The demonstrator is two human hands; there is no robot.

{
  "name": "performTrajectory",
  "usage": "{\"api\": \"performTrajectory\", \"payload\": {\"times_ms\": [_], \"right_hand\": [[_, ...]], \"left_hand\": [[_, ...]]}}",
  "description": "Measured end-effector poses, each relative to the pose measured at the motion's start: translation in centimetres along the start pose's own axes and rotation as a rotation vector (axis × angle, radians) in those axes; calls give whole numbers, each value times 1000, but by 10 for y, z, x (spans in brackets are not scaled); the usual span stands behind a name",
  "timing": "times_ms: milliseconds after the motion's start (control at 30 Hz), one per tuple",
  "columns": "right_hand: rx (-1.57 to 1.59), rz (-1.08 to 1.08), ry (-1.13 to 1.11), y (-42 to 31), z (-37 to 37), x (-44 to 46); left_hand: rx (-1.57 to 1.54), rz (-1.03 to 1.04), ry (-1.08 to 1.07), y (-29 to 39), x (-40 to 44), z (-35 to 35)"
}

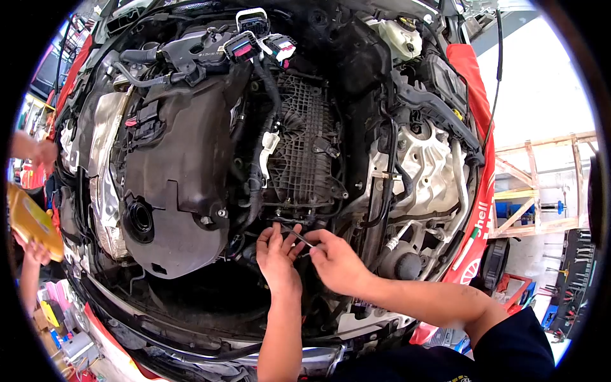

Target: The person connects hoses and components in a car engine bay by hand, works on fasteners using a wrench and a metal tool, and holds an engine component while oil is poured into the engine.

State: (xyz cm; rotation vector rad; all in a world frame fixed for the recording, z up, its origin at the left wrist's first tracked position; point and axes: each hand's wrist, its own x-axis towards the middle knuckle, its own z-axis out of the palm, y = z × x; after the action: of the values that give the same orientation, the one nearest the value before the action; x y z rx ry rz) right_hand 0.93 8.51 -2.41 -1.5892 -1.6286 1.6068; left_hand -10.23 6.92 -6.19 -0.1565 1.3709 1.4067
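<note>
in the head view, both of the person's hands meet over an open engine bay, a little in from the middle of its front edge. the right hand is closed on a thin metal tool, pinching it between thumb and fingers, probably so that it can be guided finely in a tight spot. the tool slants towards the left hand, whose fingers are partly bent and spread around its far end. they may be steadying the tip, but i cannot tell whether they grip anything. tip and fingers lie just in front of the ribbed black part, where the gap is dark and whatever is touched there is hidden.

left of the ribbed part sits a broad engine cover with a round opening near its front. towards the bay's rear edge, wiring plugs stand upright with their faces exposed, perhaps turned up to leave the ribbed part reachable. a red fender cover hangs along the right edge, likely to guard the paintwork. beyond the left edge, a co-worker's hand supports a yellow bottle from below.
</note>
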Motion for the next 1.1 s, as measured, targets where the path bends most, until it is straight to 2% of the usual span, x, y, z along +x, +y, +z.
{"api": "performTrajectory", "payload": {"times_ms": [167, 267, 333, 400, 467, 500, 600, 700, 900, 1067, 1100], "right_hand": [[298, 133, -79, -19, 33, -2], [266, 105, -86, -38, 38, -1], [219, 110, -121, -39, 46, 1], [286, 48, -34, -31, 63, 4], [257, 73, 2, -38, 72, 11], [200, 59, -15, -37, 75, 15], [119, 58, 9, -40, 85, 22], [72, 32, 13, -39, 96, 28], [663, 295, 8, -55, 94, 18], [715, 376, -40, -52, 69, 9], [743, 302, -1, -38, 71, 8]], "left_hand": [[-174, -25, -44, 0, 7, -10], [-184, -19, -20, 10, 1, -5], [-189, 9, -83, -6, 16, -26], [-327, -20, -239, -25, 36, -50], [-399, -38, -323, -37, 47, -65], [-326, 125, -526, -37, 49, -67], [-410, 142, -614, -34, 44, -68], [-479, 38, -528, -25, 37, -66], [-564, -69, -398, -13, 28, -64], [-584, -153, -214, -6, 21, -53], [-481, -122, -205, -3, 19, -46]]}}
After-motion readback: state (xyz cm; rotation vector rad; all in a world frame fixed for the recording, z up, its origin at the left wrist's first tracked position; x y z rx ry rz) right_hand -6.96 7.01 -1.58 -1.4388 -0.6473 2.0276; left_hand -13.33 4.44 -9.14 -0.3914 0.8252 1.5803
